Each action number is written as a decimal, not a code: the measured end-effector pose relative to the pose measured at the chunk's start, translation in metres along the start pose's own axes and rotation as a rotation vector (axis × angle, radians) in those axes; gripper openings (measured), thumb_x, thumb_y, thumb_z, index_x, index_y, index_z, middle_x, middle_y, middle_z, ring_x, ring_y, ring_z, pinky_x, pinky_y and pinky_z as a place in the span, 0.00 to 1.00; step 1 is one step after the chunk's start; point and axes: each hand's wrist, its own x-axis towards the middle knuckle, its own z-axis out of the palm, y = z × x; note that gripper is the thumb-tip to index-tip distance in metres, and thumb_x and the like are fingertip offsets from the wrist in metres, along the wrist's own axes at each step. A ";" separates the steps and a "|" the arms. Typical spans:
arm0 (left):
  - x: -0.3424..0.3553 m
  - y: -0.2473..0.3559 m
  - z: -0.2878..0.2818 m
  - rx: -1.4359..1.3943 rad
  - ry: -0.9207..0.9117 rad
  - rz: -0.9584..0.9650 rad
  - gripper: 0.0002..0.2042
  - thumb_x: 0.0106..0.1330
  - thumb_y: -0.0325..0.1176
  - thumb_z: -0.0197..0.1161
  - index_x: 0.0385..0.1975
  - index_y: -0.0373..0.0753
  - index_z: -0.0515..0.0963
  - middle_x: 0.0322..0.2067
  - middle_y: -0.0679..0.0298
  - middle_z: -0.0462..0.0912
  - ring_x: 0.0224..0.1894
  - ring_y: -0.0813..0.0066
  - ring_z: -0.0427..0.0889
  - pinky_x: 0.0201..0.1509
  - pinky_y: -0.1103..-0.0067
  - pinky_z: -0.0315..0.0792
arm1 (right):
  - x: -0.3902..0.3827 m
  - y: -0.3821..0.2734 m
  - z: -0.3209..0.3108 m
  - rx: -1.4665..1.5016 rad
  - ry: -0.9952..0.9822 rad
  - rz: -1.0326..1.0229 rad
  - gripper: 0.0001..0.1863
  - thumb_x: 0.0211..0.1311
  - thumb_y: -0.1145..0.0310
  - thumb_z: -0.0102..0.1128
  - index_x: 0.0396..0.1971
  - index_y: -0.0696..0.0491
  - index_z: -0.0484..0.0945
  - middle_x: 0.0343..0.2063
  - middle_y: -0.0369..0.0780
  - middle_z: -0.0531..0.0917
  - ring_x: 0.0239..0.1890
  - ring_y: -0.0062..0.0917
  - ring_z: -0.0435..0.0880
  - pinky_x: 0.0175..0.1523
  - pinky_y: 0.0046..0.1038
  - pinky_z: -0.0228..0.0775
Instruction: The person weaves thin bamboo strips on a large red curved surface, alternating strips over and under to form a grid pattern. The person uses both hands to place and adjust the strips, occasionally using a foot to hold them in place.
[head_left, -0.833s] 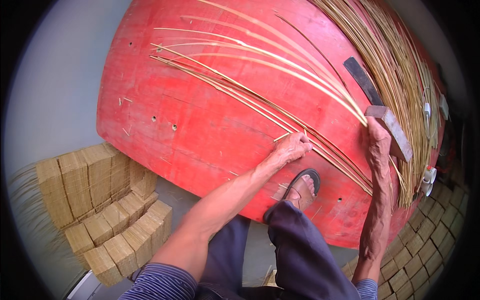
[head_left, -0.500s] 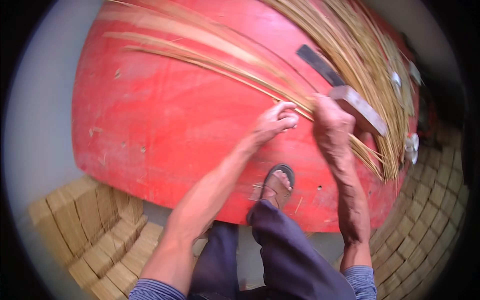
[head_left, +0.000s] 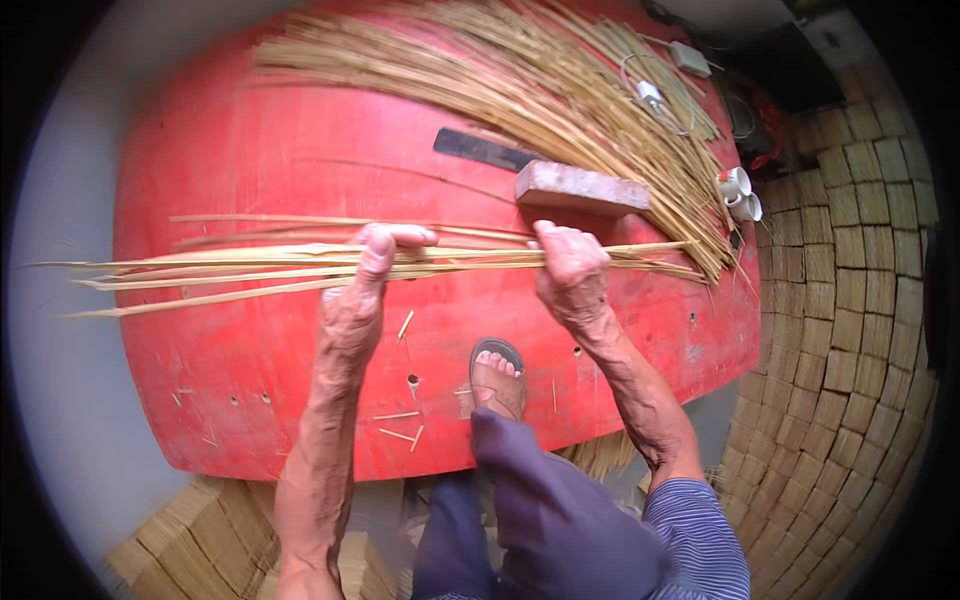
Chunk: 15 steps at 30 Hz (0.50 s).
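Observation:
A thin bunch of long, pale yellow strips (head_left: pixel 230 272), like split bamboo or straw, lies across in front of me above the red board. My right hand (head_left: pixel 572 262) is closed in a fist around the bunch near its right end. Further left, my left hand (head_left: pixel 358 285) is closed on the same strips, thumb up and index finger pointing right. To its left the ends fan out past the board's edge. A couple of loose strips (head_left: pixel 270 218) lie just beyond. A stone block (head_left: pixel 582 187) rests on one end of a dark flat blade (head_left: pixel 480 149) behind my right hand.
A big pile of strips (head_left: pixel 500 75) covers the back of the red board (head_left: pixel 230 380). White cups (head_left: pixel 735 183) and a white plug with cable (head_left: pixel 650 93) sit at the right. My sandalled foot (head_left: pixel 497 378) rests on the board. Stacked bundles (head_left: pixel 850 290) stand right.
My view has swung to the right. The strips now run level across, gathered in both hands, and my left hand has closed on them farther from my right hand.

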 end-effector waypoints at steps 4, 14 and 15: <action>0.032 0.109 0.039 0.214 -0.211 0.217 0.22 0.79 0.48 0.48 0.40 0.33 0.78 0.42 0.54 0.82 0.46 0.68 0.79 0.50 0.73 0.74 | -0.006 0.059 -0.070 -0.175 0.222 0.038 0.13 0.53 0.76 0.64 0.39 0.58 0.76 0.24 0.43 0.76 0.27 0.37 0.77 0.33 0.38 0.66; 0.072 0.390 0.219 0.200 -0.462 0.721 0.18 0.72 0.44 0.58 0.41 0.33 0.82 0.35 0.56 0.86 0.35 0.73 0.83 0.40 0.76 0.74 | 0.050 0.015 -0.262 0.487 0.452 0.437 0.08 0.73 0.68 0.57 0.43 0.57 0.77 0.14 0.34 0.76 0.16 0.17 0.78 0.22 0.24 0.69; 0.073 0.389 0.225 0.177 -0.481 0.748 0.17 0.71 0.44 0.58 0.41 0.33 0.83 0.34 0.56 0.86 0.34 0.73 0.83 0.39 0.76 0.74 | 0.046 0.012 -0.256 0.536 0.475 0.397 0.08 0.74 0.67 0.55 0.41 0.57 0.77 0.14 0.34 0.76 0.16 0.16 0.77 0.22 0.23 0.68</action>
